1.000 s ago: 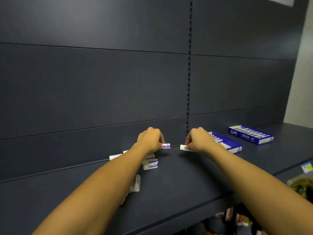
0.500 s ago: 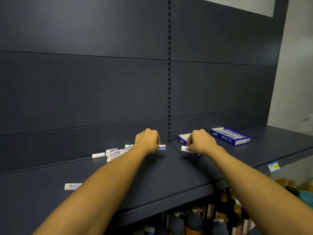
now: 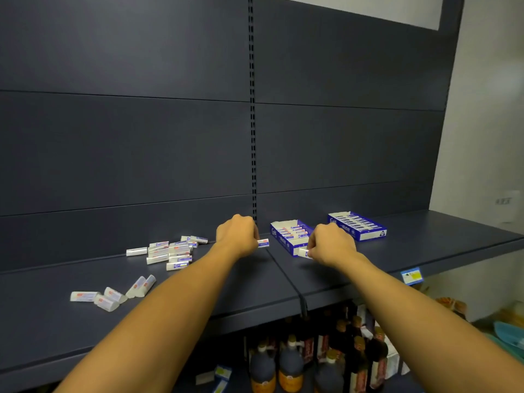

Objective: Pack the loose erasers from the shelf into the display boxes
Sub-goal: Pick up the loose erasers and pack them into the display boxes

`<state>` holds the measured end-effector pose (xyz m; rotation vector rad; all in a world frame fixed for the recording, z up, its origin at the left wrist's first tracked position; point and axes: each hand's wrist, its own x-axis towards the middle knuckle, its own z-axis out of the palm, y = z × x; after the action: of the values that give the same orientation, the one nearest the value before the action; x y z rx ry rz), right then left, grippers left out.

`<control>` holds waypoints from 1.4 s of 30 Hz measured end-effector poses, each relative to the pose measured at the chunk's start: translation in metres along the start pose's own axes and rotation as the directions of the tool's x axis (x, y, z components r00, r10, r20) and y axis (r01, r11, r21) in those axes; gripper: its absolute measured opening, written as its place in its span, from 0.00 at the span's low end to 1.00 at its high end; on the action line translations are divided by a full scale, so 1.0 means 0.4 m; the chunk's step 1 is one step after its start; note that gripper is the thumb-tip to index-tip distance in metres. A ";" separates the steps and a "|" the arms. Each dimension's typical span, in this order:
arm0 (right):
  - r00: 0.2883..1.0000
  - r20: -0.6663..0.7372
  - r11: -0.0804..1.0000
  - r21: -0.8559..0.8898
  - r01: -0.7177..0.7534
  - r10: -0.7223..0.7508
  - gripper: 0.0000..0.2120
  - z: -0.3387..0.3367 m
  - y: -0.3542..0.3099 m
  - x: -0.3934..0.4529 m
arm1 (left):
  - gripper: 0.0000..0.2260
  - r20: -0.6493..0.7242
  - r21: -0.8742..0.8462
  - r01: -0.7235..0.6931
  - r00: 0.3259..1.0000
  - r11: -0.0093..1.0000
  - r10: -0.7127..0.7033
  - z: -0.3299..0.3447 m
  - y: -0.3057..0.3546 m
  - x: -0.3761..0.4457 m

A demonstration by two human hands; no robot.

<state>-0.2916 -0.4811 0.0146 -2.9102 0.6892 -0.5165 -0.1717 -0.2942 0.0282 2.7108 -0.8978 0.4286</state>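
Observation:
My left hand (image 3: 236,235) grips a white eraser with a blue sleeve (image 3: 263,243), held just above the dark shelf (image 3: 255,282). My right hand (image 3: 331,243) pinches another white eraser (image 3: 302,252) at the near end of an open blue display box (image 3: 286,240), which holds several erasers. A second blue display box (image 3: 357,226), filled with erasers, lies further right. A pile of loose erasers (image 3: 173,252) sits left of my left hand. A smaller scatter of erasers (image 3: 110,293) lies near the shelf's front left.
The shelf's dark back panel (image 3: 170,137) rises right behind the boxes. A price tag (image 3: 411,276) hangs on the front edge at right. Dark bottles (image 3: 292,361) stand on the level below. A pale wall (image 3: 487,123) is at far right.
The view has swung left and pulled back, bringing both eraser piles into sight. Both hands keep their erasers; the right hand's eraser sits at the near end of the open box.

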 end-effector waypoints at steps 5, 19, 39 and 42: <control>1.000 0.020 1.000 0.010 -0.015 0.015 0.11 -0.012 0.066 0.017 | 0.09 -0.004 -0.029 0.017 1.000 0.999 -0.017 0.011 0.041 0.026; 1.000 0.012 0.999 0.035 0.023 -0.024 0.02 0.016 0.155 0.231 | 0.03 0.037 -0.153 0.067 0.997 0.986 -0.062 0.122 0.090 0.256; 0.989 -0.004 0.950 0.277 0.143 -0.148 0.06 0.111 0.229 0.495 | 0.04 0.024 -0.305 0.117 0.993 0.945 -0.115 0.211 0.125 0.445; 0.981 -0.006 0.920 0.347 0.183 -0.193 0.06 0.140 0.232 0.520 | 0.05 -0.017 -0.391 0.141 0.987 0.909 -0.160 0.227 0.126 0.444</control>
<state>-0.1361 -0.6567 0.0082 -2.6527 0.2776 -0.5513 -0.0486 -0.4582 0.0141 2.3692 -0.6695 0.2496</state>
